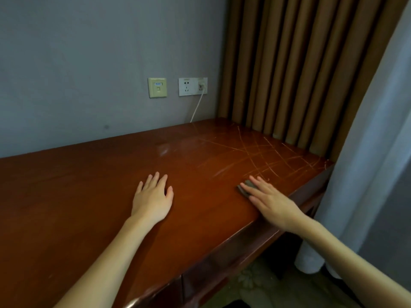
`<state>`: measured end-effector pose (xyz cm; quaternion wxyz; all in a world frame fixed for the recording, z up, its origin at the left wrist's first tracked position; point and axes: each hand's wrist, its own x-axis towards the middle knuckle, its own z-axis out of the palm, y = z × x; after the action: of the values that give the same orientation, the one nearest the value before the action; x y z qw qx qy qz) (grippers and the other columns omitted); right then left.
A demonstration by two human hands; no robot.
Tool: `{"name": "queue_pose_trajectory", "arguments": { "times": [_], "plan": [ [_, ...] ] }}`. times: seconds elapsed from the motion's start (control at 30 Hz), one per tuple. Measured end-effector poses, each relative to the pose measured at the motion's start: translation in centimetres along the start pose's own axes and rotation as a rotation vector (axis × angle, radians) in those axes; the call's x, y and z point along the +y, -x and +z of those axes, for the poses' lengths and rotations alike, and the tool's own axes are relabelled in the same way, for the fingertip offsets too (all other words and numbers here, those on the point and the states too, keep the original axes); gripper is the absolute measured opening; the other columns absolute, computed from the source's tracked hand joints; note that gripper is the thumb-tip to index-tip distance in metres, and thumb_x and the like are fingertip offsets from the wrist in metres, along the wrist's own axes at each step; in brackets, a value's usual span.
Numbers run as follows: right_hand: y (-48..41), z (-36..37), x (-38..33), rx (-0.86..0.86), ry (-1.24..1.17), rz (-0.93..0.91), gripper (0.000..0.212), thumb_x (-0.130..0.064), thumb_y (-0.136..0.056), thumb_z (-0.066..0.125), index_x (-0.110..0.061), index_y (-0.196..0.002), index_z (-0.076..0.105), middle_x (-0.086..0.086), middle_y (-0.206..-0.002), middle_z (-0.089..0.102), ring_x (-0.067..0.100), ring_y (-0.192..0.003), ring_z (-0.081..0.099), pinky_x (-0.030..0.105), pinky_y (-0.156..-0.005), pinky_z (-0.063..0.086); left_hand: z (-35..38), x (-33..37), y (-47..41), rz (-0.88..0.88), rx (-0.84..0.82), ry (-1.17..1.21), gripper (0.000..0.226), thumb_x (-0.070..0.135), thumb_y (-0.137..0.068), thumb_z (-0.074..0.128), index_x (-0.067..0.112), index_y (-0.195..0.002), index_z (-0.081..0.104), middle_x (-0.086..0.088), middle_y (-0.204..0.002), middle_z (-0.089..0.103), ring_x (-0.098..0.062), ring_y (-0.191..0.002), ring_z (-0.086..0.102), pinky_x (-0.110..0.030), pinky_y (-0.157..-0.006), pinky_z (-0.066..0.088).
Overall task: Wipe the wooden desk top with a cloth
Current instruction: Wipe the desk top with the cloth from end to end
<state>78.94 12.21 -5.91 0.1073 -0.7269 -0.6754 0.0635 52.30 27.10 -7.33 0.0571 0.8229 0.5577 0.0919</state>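
Note:
The reddish-brown wooden desk top (pixel 93 187) fills the lower left and middle of the head view, with many pale scratches toward its far right corner. A small grey folded cloth (pixel 245 188) lies on the desk near the right front edge. My right hand (pixel 270 202) presses flat on it with straight fingers, covering most of the cloth. My left hand (pixel 153 197) rests flat on the bare wood to the left, fingers spread, touching nothing else.
A grey wall rises behind the desk with a beige data socket (pixel 157 87) and a white power outlet (pixel 193 86); a white cable (pixel 196 107) drops from it behind the desk. Brown curtains (pixel 300 70) hang at the back right, a pale grey curtain (pixel 367 163) at right.

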Motion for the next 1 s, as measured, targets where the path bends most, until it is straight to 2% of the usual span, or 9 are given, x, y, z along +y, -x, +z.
{"name": "queue_pose_trajectory", "arguments": {
  "times": [0.1,0.23,0.4,0.5,0.57,0.67,0.8,0.93,1.0],
  "plan": [
    [-4.4,-0.1,1.3,0.007,0.047,0.088,0.047,-0.040,-0.104,0.020,-0.035,-0.150,0.015,0.000,-0.161,0.004,0.016,-0.148,-0.002,0.033,-0.119,-0.001,0.0,0.1,0.0,-0.007,0.004,-0.003,0.055,0.043,-0.103,0.017,0.025,-0.154,0.009,0.000,-0.161,0.002,-0.016,-0.148,0.001,-0.036,-0.119,0.001],
    [-9.4,0.4,-1.8,0.018,0.063,0.105,0.049,-0.043,-0.103,0.019,-0.033,-0.151,0.016,0.004,-0.161,0.007,0.020,-0.148,0.000,0.034,-0.118,0.001,-0.3,0.1,0.2,-0.007,0.009,0.003,0.054,0.043,-0.103,0.018,0.025,-0.153,0.010,0.000,-0.161,0.003,-0.016,-0.148,0.001,-0.035,-0.119,0.001],
    [-9.1,2.2,-8.4,-0.014,0.112,-0.125,0.048,-0.044,-0.103,0.019,-0.037,-0.150,0.017,0.001,-0.160,0.007,0.017,-0.148,0.001,0.032,-0.118,0.001,-0.3,0.1,0.4,-0.005,0.008,0.024,0.054,0.043,-0.103,0.019,0.025,-0.153,0.011,0.000,-0.161,0.004,-0.015,-0.148,0.002,-0.035,-0.119,0.001],
    [-5.9,2.4,-8.4,-0.022,0.088,-0.300,0.046,-0.043,-0.103,0.020,-0.041,-0.149,0.016,-0.007,-0.160,0.005,0.011,-0.147,-0.002,0.027,-0.117,-0.002,-0.4,0.1,0.2,-0.004,0.004,0.026,0.054,0.043,-0.103,0.019,0.025,-0.153,0.011,0.000,-0.161,0.005,-0.016,-0.148,0.002,-0.035,-0.120,0.002],
    [-4.2,1.6,-6.8,-0.064,0.051,-0.336,0.046,-0.042,-0.103,0.020,-0.042,-0.148,0.015,-0.012,-0.159,0.003,0.006,-0.146,-0.005,0.026,-0.118,-0.003,-0.3,0.1,0.2,0.005,0.006,0.026,0.054,0.043,-0.103,0.019,0.025,-0.153,0.011,0.000,-0.161,0.004,-0.016,-0.148,0.002,-0.036,-0.119,0.002],
    [-4.0,0.1,-2.9,-0.089,0.024,-0.235,0.045,-0.041,-0.103,0.023,-0.043,-0.147,0.015,-0.014,-0.159,0.003,0.005,-0.145,-0.004,0.027,-0.119,-0.001,-0.2,0.0,0.2,0.011,0.021,0.032,0.055,0.043,-0.103,0.018,0.025,-0.153,0.010,0.000,-0.161,0.004,-0.016,-0.148,0.001,-0.036,-0.120,0.001],
    [-7.6,-0.6,1.3,-0.038,0.014,-0.008,0.046,-0.039,-0.103,0.023,-0.037,-0.149,0.018,-0.004,-0.160,0.007,0.014,-0.147,0.000,0.032,-0.119,0.002,-0.1,0.1,0.2,0.003,0.029,0.024,0.055,0.043,-0.102,0.017,0.025,-0.153,0.009,-0.001,-0.161,0.002,-0.016,-0.148,0.000,-0.036,-0.120,0.001],
    [-13.3,0.1,-0.5,-0.007,0.029,0.146,0.049,-0.043,-0.103,0.019,-0.032,-0.151,0.018,0.002,-0.161,0.007,0.020,-0.148,0.001,0.037,-0.119,0.002,-0.2,0.2,0.3,0.000,0.033,0.032,0.055,0.043,-0.102,0.018,0.025,-0.153,0.009,0.000,-0.161,0.002,-0.016,-0.148,0.000,-0.036,-0.120,0.001],
    [-15.3,0.9,-3.2,-0.002,0.049,0.135,0.049,-0.045,-0.103,0.017,-0.034,-0.151,0.018,0.002,-0.161,0.007,0.020,-0.148,0.001,0.036,-0.118,0.002,-0.2,0.1,0.4,-0.001,0.033,0.036,0.055,0.043,-0.102,0.018,0.025,-0.153,0.009,0.000,-0.161,0.002,-0.016,-0.148,0.000,-0.036,-0.120,0.001]
  ]
}}
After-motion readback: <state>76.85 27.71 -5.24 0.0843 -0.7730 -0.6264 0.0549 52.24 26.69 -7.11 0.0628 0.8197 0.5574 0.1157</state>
